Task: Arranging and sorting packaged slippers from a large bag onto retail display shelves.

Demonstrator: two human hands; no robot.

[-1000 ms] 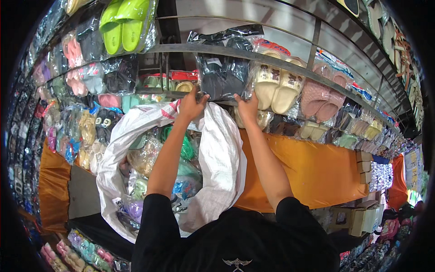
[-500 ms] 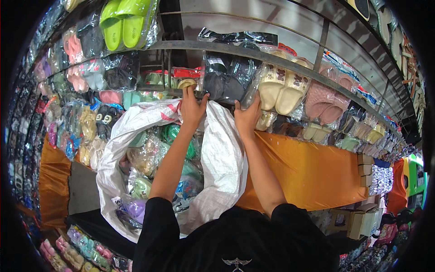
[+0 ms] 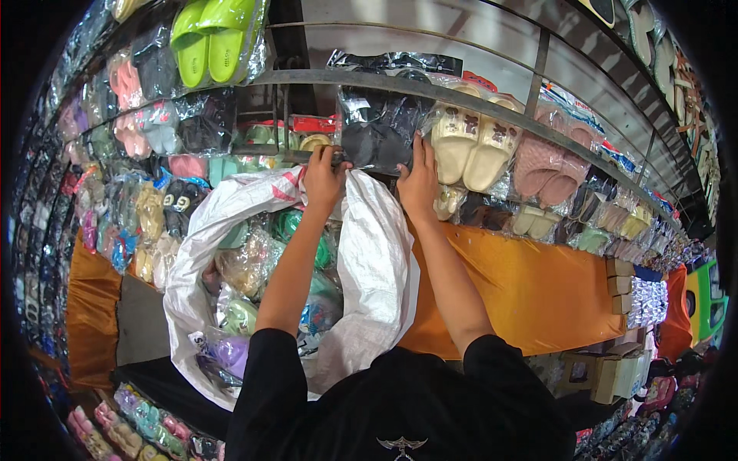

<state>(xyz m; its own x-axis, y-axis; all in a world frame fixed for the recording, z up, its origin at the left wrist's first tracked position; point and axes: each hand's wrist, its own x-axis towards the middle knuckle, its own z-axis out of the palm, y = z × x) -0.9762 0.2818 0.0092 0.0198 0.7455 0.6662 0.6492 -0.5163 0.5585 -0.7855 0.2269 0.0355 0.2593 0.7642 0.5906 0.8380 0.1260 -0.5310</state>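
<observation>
Both my arms reach forward to a clear plastic pack of black slippers (image 3: 375, 142) on the metal rack. My left hand (image 3: 323, 177) is closed at the pack's lower left corner, beside a tan slipper (image 3: 314, 142). At the lower right edge, my right hand (image 3: 417, 183) grips the same pack, thumb in front and fingers up its side. A bagged pair of cream slippers (image 3: 470, 146) touches close by on the right. Below my hands stands a wide-mouthed white woven sack (image 3: 373, 261), holding several bagged slippers, among them a purple one (image 3: 231, 353) and a green one (image 3: 288, 227).
A dark metal rail (image 3: 354, 78) crosses above the pack. Bagged lime green slides (image 3: 211, 42) hang at the upper left, pink slippers (image 3: 550, 165) to the right. An orange cloth (image 3: 523, 288) covers the ledge beside the sack. Cardboard boxes (image 3: 611, 376) stand at the lower right.
The black slippers have shifted slightly left, and the cream and pink pairs beside them too. My right hand has moved a little left and up along the pack's edge.
</observation>
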